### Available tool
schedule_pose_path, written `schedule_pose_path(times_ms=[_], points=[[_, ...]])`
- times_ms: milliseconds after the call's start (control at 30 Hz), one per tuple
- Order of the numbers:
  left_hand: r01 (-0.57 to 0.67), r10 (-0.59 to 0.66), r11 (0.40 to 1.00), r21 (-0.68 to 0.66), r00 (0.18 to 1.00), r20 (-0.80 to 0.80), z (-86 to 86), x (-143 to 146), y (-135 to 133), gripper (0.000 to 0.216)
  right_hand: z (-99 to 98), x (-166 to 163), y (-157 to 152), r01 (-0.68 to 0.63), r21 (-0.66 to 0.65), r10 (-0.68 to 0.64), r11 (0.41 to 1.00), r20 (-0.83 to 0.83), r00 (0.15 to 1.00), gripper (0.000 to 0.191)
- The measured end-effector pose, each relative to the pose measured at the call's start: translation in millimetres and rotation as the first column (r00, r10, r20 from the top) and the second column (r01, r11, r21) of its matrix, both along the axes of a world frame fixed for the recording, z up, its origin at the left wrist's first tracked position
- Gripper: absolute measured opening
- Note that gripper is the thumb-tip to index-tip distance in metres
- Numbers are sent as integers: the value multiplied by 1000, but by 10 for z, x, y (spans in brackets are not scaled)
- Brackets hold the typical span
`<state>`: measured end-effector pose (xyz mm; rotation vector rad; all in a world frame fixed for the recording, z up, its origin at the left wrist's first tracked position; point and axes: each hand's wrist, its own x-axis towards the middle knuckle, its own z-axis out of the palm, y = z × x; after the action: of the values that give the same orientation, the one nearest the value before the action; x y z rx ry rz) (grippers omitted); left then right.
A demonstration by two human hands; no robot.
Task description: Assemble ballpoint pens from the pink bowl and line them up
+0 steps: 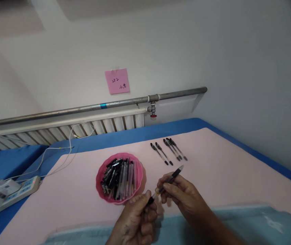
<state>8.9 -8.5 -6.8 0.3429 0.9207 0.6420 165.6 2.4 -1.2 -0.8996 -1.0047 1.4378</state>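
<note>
Ahead, bowl (pixel 138 170) of pen parts (pixel 123 180)

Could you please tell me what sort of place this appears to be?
Probably a makeshift indoor workspace: a radiator along the wall, a power strip, and a bowl of pens.

Lighting: dim, diffuse; matte grey-white wall (pixel 161 51) darkening rightward; soft shadow right of scalloped pink plastic bowl (pixel 139 170). Quality: upper corners blackened, left edge partly pixelated — slim clear-and-black plastic pen (pixel 175 173) reasonably sharp.
</note>
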Motion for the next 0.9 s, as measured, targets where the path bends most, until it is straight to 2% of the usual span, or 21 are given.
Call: schedule_pose_path(times_ms=[100, 300, 433, 633, 833, 900], points=[[-28, 28, 999, -20, 1000, -6, 22, 6, 19, 50, 14, -25, -24, 39, 10, -39, 999, 23, 999, 25], [-90, 92, 995, 29, 993, -74, 106, 49, 24, 50, -20, -12, 0, 92, -15, -89, 996, 141, 986, 27], [-88, 92, 994, 68, 994, -63, 96, 55, -1, 53, -43, 37, 31, 26, -62, -17, 998, 145, 989, 27], [-75, 79, 988, 133, 997, -22, 93, 44, -13, 44, -4, 75, 17, -44, -17, 45, 999, 130, 990, 25], [-88, 91, 980, 181, 996, -10, 83, 81, -22, 41, 7, 12, 2, 110, -66, -90, 992, 251, 964, 30], [-99, 102, 976, 191, 995, -5, 73, 88, -29, 41, 24, -9, -7, 127, -86, -106, 988, 221, 969, 29]])
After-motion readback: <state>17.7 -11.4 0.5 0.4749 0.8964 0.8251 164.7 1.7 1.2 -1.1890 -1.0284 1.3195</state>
